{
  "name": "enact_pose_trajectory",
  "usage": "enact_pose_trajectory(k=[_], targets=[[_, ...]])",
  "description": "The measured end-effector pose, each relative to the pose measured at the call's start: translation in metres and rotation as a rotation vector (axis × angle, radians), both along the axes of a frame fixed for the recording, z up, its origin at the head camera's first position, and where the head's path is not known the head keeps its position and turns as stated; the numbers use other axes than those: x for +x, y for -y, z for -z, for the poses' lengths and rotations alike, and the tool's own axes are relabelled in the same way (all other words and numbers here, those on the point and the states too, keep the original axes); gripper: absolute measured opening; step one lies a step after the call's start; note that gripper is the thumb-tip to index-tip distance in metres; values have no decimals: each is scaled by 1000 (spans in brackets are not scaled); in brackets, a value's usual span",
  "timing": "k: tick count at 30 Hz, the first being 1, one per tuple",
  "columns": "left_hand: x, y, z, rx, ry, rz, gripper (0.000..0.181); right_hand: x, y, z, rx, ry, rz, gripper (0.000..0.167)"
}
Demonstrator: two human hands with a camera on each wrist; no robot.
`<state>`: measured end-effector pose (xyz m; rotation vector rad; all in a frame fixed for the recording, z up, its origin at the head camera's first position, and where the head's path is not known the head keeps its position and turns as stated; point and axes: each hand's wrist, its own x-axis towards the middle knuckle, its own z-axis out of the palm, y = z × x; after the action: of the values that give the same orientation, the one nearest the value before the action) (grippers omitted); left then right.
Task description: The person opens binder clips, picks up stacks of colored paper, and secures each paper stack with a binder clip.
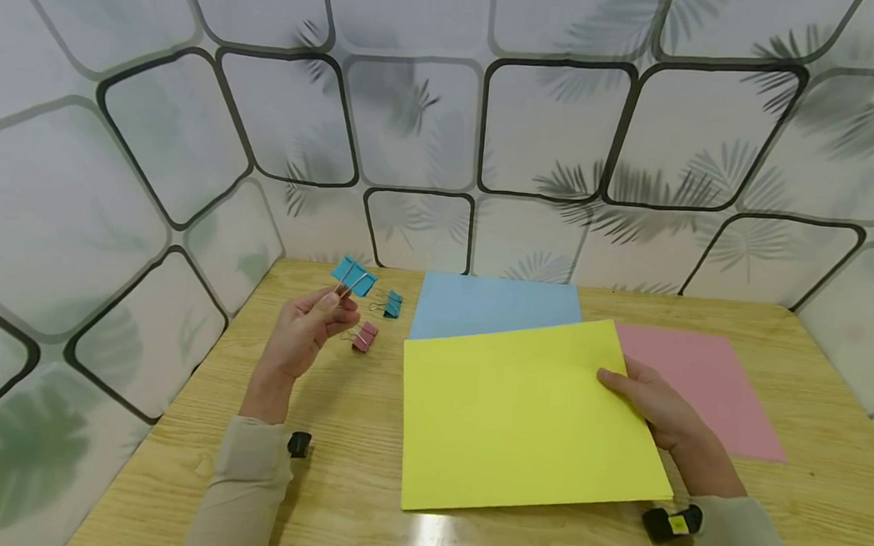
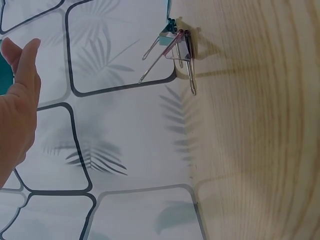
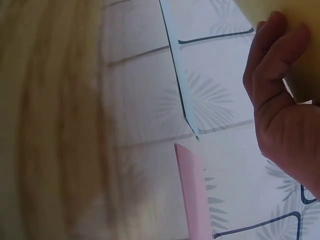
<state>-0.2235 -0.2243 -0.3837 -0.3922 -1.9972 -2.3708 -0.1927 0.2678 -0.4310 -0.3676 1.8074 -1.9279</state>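
Between thumb and fingers, my left hand pinches a large blue binder clip by its wire handles, raised above the table. Just beyond it on the tabletop lie a smaller teal binder clip and a pink binder clip. My right hand grips a stack of yellow paper by its right edge, thumb on top and fingers beneath. In the right wrist view, curled fingers show against the underside of the yellow paper. The yellow stack is held up, tilted, partly covering the sheets behind.
Blue paper lies at the back of the wooden table, and pink paper lies to the right. A patterned wall covering rises behind the table and on both sides.
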Motion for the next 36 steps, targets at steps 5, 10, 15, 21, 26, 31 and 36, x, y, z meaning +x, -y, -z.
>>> enact_pose_trajectory(k=[5,10,15,21,26,31,36], targets=[[0,0,0,15,-6,10,23,0,-2,0,-80,-35,27,36],[1,1,1,23,-25,36,23,2,-3,-2,-188,-42,63,30],[1,3,2,6,-51,121,23,3,-4,-3,-274,-49,80,31],[0,3,2,-101,-46,213,24,3,-6,-6,-313,-76,81,34],[4,3,-1,-210,28,291,41,4,-7,-8,-333,-61,115,35],[5,2,-1,-309,27,367,42,4,-7,-9,-354,-74,112,35],[4,-2,2,-322,11,451,26,3,-8,-9,-353,-88,115,35]])
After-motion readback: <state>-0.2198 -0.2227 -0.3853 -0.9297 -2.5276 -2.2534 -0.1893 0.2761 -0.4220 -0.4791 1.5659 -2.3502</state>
